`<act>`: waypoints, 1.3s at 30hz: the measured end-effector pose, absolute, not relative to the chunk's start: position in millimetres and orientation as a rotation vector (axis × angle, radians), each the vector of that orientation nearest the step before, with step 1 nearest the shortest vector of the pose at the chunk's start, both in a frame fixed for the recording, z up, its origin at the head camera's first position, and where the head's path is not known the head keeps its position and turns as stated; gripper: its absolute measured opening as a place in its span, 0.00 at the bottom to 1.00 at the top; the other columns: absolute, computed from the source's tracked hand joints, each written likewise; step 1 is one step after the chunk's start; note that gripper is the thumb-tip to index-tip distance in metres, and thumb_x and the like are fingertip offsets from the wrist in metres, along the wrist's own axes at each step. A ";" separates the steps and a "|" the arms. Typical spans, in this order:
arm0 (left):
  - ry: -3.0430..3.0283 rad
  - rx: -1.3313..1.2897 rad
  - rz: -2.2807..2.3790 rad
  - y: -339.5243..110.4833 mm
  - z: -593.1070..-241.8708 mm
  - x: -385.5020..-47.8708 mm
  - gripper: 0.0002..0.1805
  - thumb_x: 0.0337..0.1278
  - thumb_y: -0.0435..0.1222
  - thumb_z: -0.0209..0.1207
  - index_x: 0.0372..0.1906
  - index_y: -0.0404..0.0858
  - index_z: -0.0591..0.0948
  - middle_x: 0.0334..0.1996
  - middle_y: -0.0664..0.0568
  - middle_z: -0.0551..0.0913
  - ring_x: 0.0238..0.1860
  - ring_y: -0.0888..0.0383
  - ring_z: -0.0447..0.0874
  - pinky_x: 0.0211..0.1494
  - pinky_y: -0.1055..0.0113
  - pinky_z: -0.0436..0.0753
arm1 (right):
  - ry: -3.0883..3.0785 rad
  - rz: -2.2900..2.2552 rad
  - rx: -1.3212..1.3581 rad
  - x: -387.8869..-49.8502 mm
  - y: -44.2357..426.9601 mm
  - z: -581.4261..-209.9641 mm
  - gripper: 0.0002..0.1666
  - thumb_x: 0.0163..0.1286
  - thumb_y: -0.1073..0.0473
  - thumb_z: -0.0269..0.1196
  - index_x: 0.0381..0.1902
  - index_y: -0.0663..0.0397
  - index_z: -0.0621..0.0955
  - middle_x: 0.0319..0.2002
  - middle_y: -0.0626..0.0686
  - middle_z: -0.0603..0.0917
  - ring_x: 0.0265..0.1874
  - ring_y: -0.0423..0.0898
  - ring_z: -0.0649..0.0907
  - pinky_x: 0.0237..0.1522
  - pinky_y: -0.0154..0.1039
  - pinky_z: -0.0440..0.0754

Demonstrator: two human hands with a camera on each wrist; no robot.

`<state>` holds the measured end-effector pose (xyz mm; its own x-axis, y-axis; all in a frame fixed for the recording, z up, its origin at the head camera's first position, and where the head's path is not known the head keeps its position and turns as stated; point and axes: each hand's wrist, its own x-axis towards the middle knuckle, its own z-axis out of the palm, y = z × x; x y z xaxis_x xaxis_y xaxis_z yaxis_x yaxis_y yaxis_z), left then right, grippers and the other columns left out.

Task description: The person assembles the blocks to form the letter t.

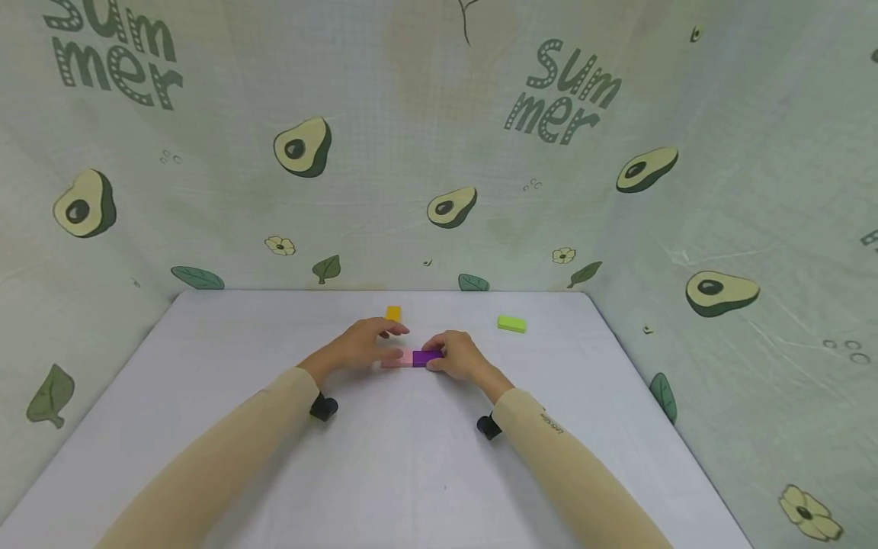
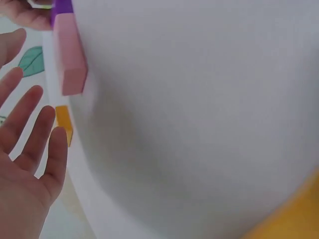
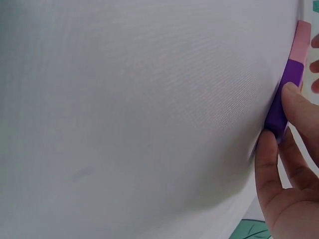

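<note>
A pink block [image 1: 396,359] and a purple block [image 1: 427,358] lie end to end on the white table, their ends touching. My right hand [image 1: 461,357] pinches the purple block at its right end; in the right wrist view the thumb and fingers of that hand [image 3: 291,164] are around the purple block [image 3: 285,102]. Beside the pink block is my left hand [image 1: 360,345]. In the left wrist view, the fingers of the left hand [image 2: 30,154] are spread and apart from the pink block [image 2: 71,55].
Behind the left hand lies an orange block [image 1: 393,313]. A lime green block [image 1: 511,324] lies farther right toward the back of the white table [image 1: 439,457]. Patterned cloth with avocados and leaves hangs behind the table and at both sides.
</note>
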<state>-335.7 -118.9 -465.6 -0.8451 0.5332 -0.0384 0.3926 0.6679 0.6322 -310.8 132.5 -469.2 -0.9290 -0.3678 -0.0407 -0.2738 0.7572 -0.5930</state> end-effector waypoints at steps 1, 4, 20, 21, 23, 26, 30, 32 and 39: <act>2.673 0.747 0.927 -120.2 -463.5 -337.6 0.28 0.71 0.46 0.68 0.72 0.47 0.79 0.68 0.50 0.81 0.67 0.46 0.77 0.70 0.43 0.78 | 2.797 -0.910 -0.513 -310.7 132.8 -469.3 0.15 0.69 0.61 0.75 0.53 0.51 0.90 0.49 0.50 0.89 0.47 0.46 0.82 0.58 0.46 0.83; 2.712 0.728 0.914 -124.9 -457.6 -344.0 0.29 0.71 0.47 0.68 0.73 0.49 0.78 0.72 0.48 0.77 0.69 0.43 0.75 0.71 0.41 0.78 | 2.794 -0.912 -0.509 -311.0 132.9 -469.6 0.15 0.68 0.61 0.75 0.53 0.51 0.90 0.49 0.50 0.89 0.47 0.47 0.82 0.58 0.46 0.83; 2.775 0.680 0.860 -135.6 -453.3 -382.3 0.35 0.66 0.40 0.72 0.76 0.51 0.75 0.80 0.45 0.67 0.81 0.40 0.59 0.81 0.34 0.61 | 2.786 -0.893 -0.497 -310.5 132.1 -468.1 0.16 0.69 0.61 0.75 0.54 0.51 0.90 0.51 0.52 0.89 0.47 0.48 0.82 0.58 0.46 0.83; 2.771 0.681 0.864 -135.4 -453.5 -383.9 0.35 0.66 0.40 0.72 0.76 0.51 0.75 0.80 0.45 0.67 0.81 0.40 0.59 0.81 0.34 0.61 | 2.786 -0.893 -0.499 -310.2 132.1 -468.0 0.16 0.69 0.61 0.75 0.54 0.51 0.90 0.51 0.52 0.89 0.47 0.48 0.82 0.58 0.47 0.83; 2.764 0.690 0.873 -135.5 -454.2 -386.9 0.35 0.66 0.39 0.72 0.76 0.50 0.75 0.80 0.45 0.67 0.81 0.40 0.59 0.81 0.35 0.61 | 2.785 -0.898 -0.502 -309.2 131.8 -467.4 0.16 0.69 0.61 0.75 0.54 0.52 0.90 0.51 0.52 0.89 0.47 0.48 0.82 0.58 0.47 0.83; 2.755 0.699 0.886 -136.1 -455.3 -391.1 0.34 0.66 0.38 0.72 0.76 0.48 0.76 0.80 0.44 0.67 0.81 0.40 0.60 0.81 0.35 0.61 | 2.783 -0.906 -0.503 -309.6 131.6 -468.1 0.16 0.69 0.61 0.75 0.54 0.52 0.90 0.51 0.52 0.89 0.47 0.48 0.82 0.58 0.47 0.82; 2.747 0.686 0.894 -136.1 -458.0 -396.8 0.34 0.66 0.37 0.71 0.76 0.47 0.75 0.79 0.43 0.67 0.80 0.39 0.61 0.81 0.36 0.61 | 2.789 -0.899 -0.493 -310.0 131.5 -468.3 0.16 0.69 0.61 0.75 0.54 0.50 0.90 0.51 0.51 0.89 0.47 0.47 0.82 0.59 0.47 0.82; 2.743 0.682 0.890 -136.0 -459.8 -399.1 0.34 0.67 0.37 0.71 0.77 0.46 0.75 0.79 0.42 0.67 0.79 0.39 0.62 0.81 0.36 0.62 | 2.792 -0.900 -0.492 -309.5 131.6 -467.4 0.16 0.70 0.61 0.75 0.54 0.50 0.90 0.51 0.51 0.88 0.48 0.47 0.81 0.59 0.47 0.82; 2.727 0.666 0.875 -134.3 -469.7 -406.3 0.34 0.66 0.36 0.71 0.76 0.48 0.75 0.78 0.43 0.69 0.78 0.39 0.64 0.81 0.37 0.62 | 2.782 -0.906 -0.495 -309.5 133.0 -467.4 0.16 0.70 0.61 0.74 0.55 0.50 0.90 0.52 0.51 0.89 0.48 0.48 0.81 0.59 0.46 0.82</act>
